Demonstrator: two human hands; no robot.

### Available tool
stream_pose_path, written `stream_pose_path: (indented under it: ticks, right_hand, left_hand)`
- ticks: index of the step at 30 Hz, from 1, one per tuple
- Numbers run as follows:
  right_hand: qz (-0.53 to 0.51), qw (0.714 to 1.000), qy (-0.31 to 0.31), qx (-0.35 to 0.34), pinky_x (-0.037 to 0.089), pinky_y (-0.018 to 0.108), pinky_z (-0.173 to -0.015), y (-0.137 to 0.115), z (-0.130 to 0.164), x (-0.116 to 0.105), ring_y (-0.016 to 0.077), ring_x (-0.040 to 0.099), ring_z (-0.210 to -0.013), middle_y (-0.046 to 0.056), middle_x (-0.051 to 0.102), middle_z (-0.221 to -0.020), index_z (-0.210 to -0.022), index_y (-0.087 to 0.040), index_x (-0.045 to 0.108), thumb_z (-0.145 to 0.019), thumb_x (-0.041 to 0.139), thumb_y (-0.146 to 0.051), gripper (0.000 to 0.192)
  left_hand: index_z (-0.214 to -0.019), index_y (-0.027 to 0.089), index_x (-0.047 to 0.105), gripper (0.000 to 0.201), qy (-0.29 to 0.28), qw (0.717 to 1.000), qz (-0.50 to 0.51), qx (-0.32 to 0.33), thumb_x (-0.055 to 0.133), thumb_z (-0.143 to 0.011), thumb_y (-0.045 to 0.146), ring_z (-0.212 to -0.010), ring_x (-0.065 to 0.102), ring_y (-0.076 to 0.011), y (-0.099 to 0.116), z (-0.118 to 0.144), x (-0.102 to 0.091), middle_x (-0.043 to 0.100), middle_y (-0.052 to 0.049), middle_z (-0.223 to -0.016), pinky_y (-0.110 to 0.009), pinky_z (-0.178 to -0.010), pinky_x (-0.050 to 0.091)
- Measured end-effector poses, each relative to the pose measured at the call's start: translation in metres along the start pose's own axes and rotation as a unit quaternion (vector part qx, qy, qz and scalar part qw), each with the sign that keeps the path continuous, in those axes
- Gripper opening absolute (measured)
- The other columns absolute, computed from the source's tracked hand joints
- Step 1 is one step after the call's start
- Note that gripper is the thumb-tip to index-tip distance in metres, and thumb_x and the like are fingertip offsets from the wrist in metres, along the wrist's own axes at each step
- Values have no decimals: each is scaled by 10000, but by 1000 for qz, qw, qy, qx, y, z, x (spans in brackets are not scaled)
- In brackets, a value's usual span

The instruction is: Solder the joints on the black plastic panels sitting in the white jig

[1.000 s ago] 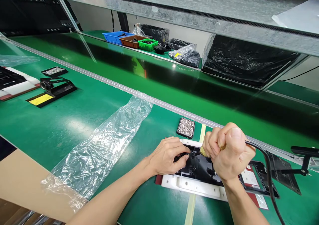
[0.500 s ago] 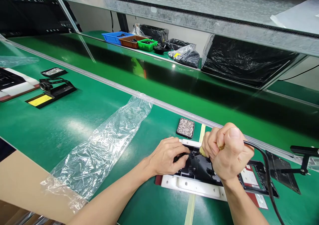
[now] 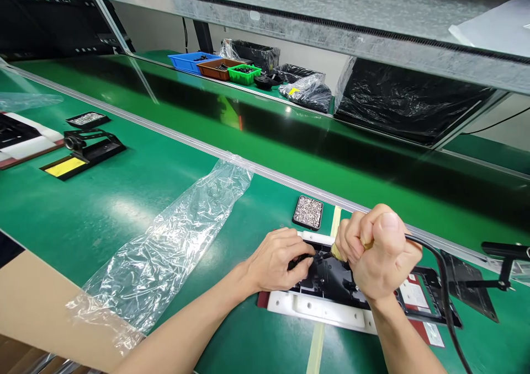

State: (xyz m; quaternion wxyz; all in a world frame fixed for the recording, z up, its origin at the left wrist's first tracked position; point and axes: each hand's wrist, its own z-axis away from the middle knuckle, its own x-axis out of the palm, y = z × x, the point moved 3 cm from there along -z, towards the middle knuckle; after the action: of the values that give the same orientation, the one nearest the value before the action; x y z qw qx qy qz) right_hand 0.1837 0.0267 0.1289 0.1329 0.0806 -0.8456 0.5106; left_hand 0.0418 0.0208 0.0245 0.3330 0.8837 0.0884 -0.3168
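Right hand (image 3: 379, 258) clenched around a corded tool; left hand (image 3: 278, 259) fingers pinch the black plastic part (image 3: 331, 280).

Two hands (image 3: 277, 263) (image 3: 379, 258), two screw trays (image 3: 308, 212) (image 3: 86, 119), three coloured bins (image 3: 191, 61) (image 3: 218, 68) (image 3: 245, 74), one clear plastic bag (image 3: 174, 236), all on one green bench (image 3: 124, 197).

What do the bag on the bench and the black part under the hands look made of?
Clear bag: thin plastic film, glossy, crinkled, bench shows through. Black part: probably moulded plastic, matt with ribs. The left hand steadies it on a white fixture, seemingly rigid plastic.
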Motion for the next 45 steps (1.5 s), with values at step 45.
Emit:
stream_pose_path:
  ticks: [45]
  right_hand:
    - [-6, 1000, 5, 0, 223, 199, -330, -2, -2, -2, 66, 283, -348, -59, 346, -447, -603, -194, 419, -986, 562, -332, 431]
  left_hand:
    - [-988, 159, 706, 173, 7, 1000, 2, -1, 554, -954, 235, -698, 570, -183, -1, -1, 1, 684, -23, -758, -350, -687, 428]
